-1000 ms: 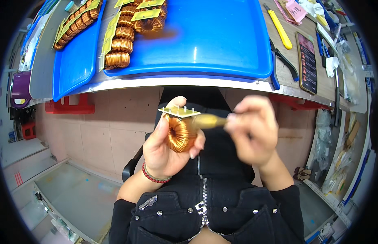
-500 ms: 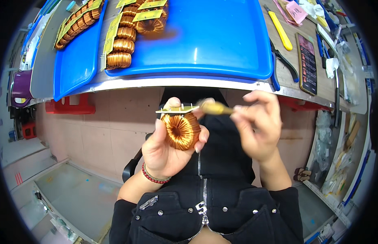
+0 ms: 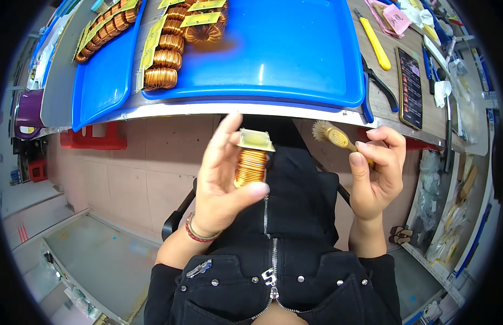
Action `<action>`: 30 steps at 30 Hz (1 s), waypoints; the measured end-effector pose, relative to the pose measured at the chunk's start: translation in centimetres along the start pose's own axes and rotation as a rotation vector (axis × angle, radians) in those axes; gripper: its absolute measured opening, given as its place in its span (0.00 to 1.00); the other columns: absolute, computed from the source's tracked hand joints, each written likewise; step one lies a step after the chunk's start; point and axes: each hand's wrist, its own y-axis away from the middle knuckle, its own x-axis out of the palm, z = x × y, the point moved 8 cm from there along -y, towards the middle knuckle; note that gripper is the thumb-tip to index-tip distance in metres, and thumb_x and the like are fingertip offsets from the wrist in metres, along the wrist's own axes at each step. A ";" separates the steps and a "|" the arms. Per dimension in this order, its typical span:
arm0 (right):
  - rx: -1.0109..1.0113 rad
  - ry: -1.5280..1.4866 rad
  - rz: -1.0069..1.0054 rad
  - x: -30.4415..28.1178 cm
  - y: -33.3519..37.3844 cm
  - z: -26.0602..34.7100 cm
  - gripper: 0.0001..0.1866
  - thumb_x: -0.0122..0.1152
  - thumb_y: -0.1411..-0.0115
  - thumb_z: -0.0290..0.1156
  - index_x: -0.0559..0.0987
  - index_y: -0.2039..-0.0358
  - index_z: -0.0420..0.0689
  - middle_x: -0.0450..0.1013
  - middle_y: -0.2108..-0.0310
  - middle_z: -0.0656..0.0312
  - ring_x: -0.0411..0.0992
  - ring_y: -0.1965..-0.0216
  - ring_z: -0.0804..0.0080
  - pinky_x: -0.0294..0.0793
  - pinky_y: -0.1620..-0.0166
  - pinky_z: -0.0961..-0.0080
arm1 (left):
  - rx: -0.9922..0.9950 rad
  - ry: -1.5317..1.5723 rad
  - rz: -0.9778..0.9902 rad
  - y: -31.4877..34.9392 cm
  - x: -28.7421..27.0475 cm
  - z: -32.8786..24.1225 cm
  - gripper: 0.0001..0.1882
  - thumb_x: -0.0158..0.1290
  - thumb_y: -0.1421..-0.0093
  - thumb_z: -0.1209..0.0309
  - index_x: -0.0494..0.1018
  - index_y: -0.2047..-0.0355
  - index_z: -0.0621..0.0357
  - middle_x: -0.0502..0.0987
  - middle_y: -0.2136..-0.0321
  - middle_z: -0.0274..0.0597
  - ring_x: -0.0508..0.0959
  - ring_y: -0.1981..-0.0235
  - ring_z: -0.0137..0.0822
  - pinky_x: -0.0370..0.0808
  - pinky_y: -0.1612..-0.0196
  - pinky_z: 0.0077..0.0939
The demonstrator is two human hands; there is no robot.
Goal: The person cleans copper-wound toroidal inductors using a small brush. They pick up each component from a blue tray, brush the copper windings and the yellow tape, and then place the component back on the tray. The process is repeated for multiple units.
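Note:
My left hand [image 3: 221, 173] is closed around a copper-wound toroidal coil [image 3: 250, 167], thumb on one side and fingers on the other. A pale yellow-green board [image 3: 256, 140] sits on top of the coil, its flat face partly toward me. In my right hand [image 3: 378, 170] a small bristle brush [image 3: 336, 135] is pinched by its handle between thumb and fingers. Its light bristles point up and left, apart from the coil. Both hands are raised over my lap, in front of the table edge.
A large blue tray [image 3: 284, 89] on the table carries several coils [image 3: 163, 58] with boards at its left. A smaller blue tray [image 3: 94, 111] stands farther left. Right of the large tray lie pliers [image 3: 382, 89], a yellow-handled tool [image 3: 375, 44] and a phone [image 3: 409, 89].
The brush has moved away from the coil to the right with my right hand. My left hand has turned the coil, so its wound side now faces me instead of its hole.

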 end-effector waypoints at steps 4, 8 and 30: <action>-0.150 0.012 0.025 0.5 -0.3 2.5 0.09 0.64 0.55 0.20 0.76 0.71 0.41 0.64 0.61 0.55 0.64 0.74 0.78 0.65 0.74 0.87 | 0.348 -0.750 -0.151 0.5 0.2 -2.7 0.57 0.65 0.64 0.80 0.39 0.39 0.64 0.63 0.59 0.41 0.70 0.57 0.34 0.69 0.53 0.25; -0.352 0.052 0.255 4.1 0.6 6.3 0.12 0.64 0.60 0.21 0.78 0.71 0.44 0.70 0.70 0.60 0.69 0.78 0.71 0.65 0.81 0.80 | 0.527 -0.933 -0.088 0.9 2.3 -4.0 0.58 0.66 0.65 0.79 0.37 0.40 0.67 0.62 0.61 0.41 0.72 0.58 0.35 0.72 0.55 0.26; -0.014 -0.028 0.752 4.7 -0.1 4.8 0.04 0.63 0.57 0.25 0.76 0.79 0.42 0.67 0.72 0.64 0.67 0.83 0.72 0.64 0.82 0.78 | 0.645 -1.298 -0.138 1.9 1.9 -4.5 0.58 0.71 0.68 0.72 0.43 0.42 0.68 0.65 0.58 0.44 0.72 0.63 0.34 0.70 0.62 0.26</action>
